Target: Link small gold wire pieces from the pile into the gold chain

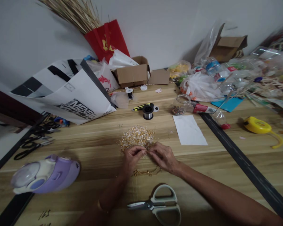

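My left hand (pixel 132 157) and my right hand (pixel 162 156) meet fingertip to fingertip at the near edge of a heap of small gold and silver beads (pixel 136 137) on the wooden table (pixel 226 175). Both hands are pinched shut on something tiny from the heap that I cannot make out. A beaded gold strand (pixel 147 172) lies on the wood just below my hands. Grey-handled scissors (pixel 159 205) rest closer to me, between my forearms.
A purple and white lidded container (pixel 43 175) sits at the left. A white paper sheet (pixel 189 130), a wire spool (pixel 148 111), a bead jar (pixel 180 105) and a yellow tape measure (pixel 258 125) lie beyond. Bags, cardboard boxes and plastic clutter line the back; black scissors (pixel 33 144) lie far left.
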The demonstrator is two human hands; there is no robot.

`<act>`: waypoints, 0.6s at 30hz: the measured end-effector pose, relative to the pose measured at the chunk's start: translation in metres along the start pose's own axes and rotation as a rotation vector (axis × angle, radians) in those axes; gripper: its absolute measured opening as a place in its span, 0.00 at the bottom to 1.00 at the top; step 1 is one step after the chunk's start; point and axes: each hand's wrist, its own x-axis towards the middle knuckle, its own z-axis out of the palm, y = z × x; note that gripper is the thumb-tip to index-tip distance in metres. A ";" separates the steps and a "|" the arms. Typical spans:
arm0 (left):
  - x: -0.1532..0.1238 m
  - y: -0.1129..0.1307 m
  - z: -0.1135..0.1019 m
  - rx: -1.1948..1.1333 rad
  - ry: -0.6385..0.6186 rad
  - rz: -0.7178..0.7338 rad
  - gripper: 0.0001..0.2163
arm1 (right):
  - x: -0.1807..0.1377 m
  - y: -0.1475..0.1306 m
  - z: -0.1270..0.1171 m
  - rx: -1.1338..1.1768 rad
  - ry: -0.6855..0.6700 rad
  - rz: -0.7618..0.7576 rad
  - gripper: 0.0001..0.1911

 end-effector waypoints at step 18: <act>-0.001 -0.005 0.000 -0.009 -0.024 0.001 0.04 | -0.003 0.004 0.002 0.008 -0.020 0.003 0.04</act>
